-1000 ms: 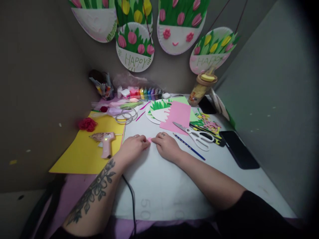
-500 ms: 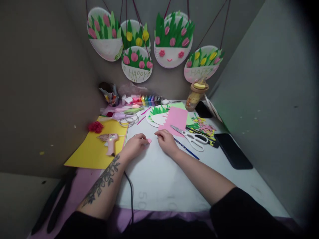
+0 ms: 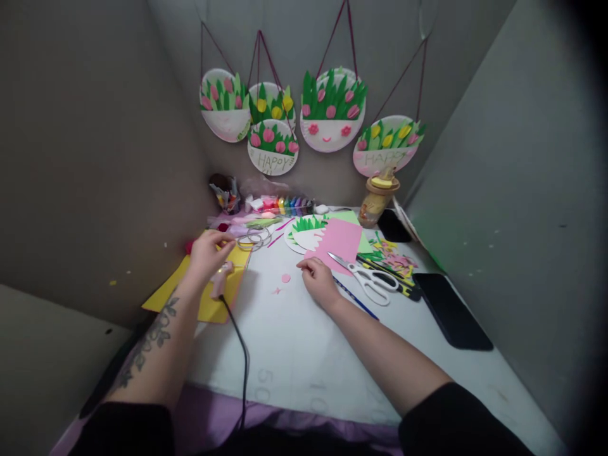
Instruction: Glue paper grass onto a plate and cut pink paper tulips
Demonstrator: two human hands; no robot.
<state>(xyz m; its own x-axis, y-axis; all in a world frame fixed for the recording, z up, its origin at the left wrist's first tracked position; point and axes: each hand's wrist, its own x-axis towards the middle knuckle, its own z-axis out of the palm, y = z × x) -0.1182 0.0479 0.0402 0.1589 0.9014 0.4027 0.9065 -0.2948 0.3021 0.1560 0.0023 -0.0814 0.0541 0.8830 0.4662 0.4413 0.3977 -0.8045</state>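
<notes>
The desk [image 3: 304, 373] is covered by a white mat that runs from its near edge to the far wall, with purple cloth showing along the near edge. On the wall past the far edge hang five paper-plate baskets [image 3: 332, 114] filled with green paper leaves and pink and yellow tulips, strung on dark red cords. A yellow paper sheet [image 3: 202, 304] lies at the desk's left edge. A black phone [image 3: 451, 310] lies face down near the right edge. A pink paper sheet [image 3: 339, 244] sits toward the far middle, overlapping a paper plate [image 3: 304, 234] with green paper grass on it. White-handled scissors [image 3: 368, 278] lie just right of the pink sheet, with a blue pencil [image 3: 356, 301] beside them. A bear-shaped jar [image 3: 375, 199] stands at the far right corner, and a row of coloured clay tubs [image 3: 285, 206] lines the far edge.

The left hand [image 3: 206, 253] is over the yellow sheet with its fingers curled on the top of the pink glue gun [image 3: 221, 282], whose black cord [image 3: 244, 361] trails to the near edge. The right hand [image 3: 318, 282] rests palm down on the mat, fingers loosely bent, holding nothing that can be seen. The two hands are well apart. Between them, on the bare mat, lie a small round pink paper piece [image 3: 285, 278] and a tinier pink scrap [image 3: 277, 291] just beside it
</notes>
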